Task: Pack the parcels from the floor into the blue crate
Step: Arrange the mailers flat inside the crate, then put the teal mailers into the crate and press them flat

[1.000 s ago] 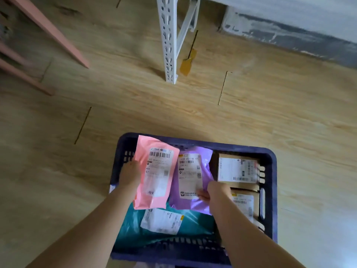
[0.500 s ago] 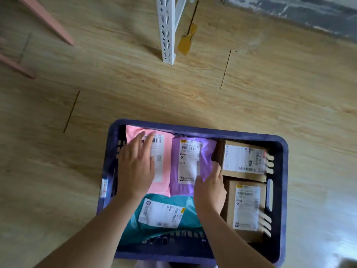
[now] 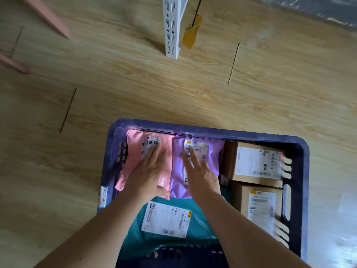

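Through the head camera we are looking down at the blue crate [image 3: 212, 132], which is sitting on the wooden floor [image 3: 135, 84] with its long side running left to right in front of us.

Inside it, the pink parcel [image 3: 133, 161] is lying flat in the far left corner. Its long axis is running from near to far, its top end is touching the far wall, and its near end is leaning a little to the left. Just beside it on the right, touching it, the purple parcel [image 3: 214, 151] is lying the same way, with the barcode end of its label pointing at the far wall.

Our left hand [image 3: 148, 175] is pressing flat on the pink parcel. Its grip is wide, the fingers are straight and the fingertips are reaching the label. Our right hand [image 3: 202, 175] is pressing on the purple parcel, grip also wide, with spread fingers lying over its label.

Nearer to us, the teal parcel [image 3: 139, 229] is lying under the near ends of both, with its label facing up.

Along the right side of the crate, two cardboard boxes are sitting one behind the other: the far box [image 3: 257, 163] and the near box [image 3: 260, 207], both labels up.

Beyond the crate, a white shelf post [image 3: 172, 26] is standing on the floor with a yellow scrap [image 3: 191, 37] just beside it. A pink leg [image 3: 48, 16] is slanting in at the top left.
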`<action>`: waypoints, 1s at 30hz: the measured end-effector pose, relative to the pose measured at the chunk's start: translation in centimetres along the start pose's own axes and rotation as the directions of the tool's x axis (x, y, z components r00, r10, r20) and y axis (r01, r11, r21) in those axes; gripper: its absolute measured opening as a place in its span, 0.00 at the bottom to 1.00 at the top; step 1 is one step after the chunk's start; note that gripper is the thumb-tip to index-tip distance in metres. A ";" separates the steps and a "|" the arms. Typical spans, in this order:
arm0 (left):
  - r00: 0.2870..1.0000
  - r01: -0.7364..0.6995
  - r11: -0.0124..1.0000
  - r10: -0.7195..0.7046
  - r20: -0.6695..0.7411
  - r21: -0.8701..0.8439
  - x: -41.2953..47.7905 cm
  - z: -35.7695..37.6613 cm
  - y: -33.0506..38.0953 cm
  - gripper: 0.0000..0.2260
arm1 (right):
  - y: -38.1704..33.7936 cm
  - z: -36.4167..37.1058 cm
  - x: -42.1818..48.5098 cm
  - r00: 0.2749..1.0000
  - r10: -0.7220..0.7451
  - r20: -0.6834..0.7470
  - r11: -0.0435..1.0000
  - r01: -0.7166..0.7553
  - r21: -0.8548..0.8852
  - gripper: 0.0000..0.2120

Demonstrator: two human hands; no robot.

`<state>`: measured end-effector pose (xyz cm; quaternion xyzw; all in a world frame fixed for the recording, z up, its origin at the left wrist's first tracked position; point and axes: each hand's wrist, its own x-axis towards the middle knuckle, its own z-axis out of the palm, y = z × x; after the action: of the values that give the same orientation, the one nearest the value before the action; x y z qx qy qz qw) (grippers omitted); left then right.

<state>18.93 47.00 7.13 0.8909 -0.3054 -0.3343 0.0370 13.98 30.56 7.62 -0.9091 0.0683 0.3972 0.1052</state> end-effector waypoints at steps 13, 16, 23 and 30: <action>0.994 0.114 0.990 -0.113 -0.014 0.079 3.3 2.4 1.6 0.55 | -0.4 -0.9 2.5 0.998 0.032 0.054 0.995 -0.037 0.090 0.40; 0.999 0.045 0.986 -0.041 -0.023 0.158 1.8 0.3 1.7 0.53 | -0.1 -2.7 0.1 0.997 0.031 0.072 0.992 -0.039 0.121 0.43; 0.963 -0.073 0.977 0.121 -0.241 0.201 -0.8 -8.4 5.5 0.50 | 2.4 -10.6 -8.4 0.999 0.005 -0.032 0.967 0.004 0.256 0.42; 0.896 -0.189 0.953 0.266 -0.355 0.236 -4.5 -23.1 16.2 0.45 | 6.9 -21.6 -19.9 0.969 0.101 -0.227 0.933 -0.013 0.359 0.33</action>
<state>22.06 33.22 31.96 0.8960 -0.4262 -0.1155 0.0473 14.36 19.43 35.65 -0.9144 0.1776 0.2675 0.2465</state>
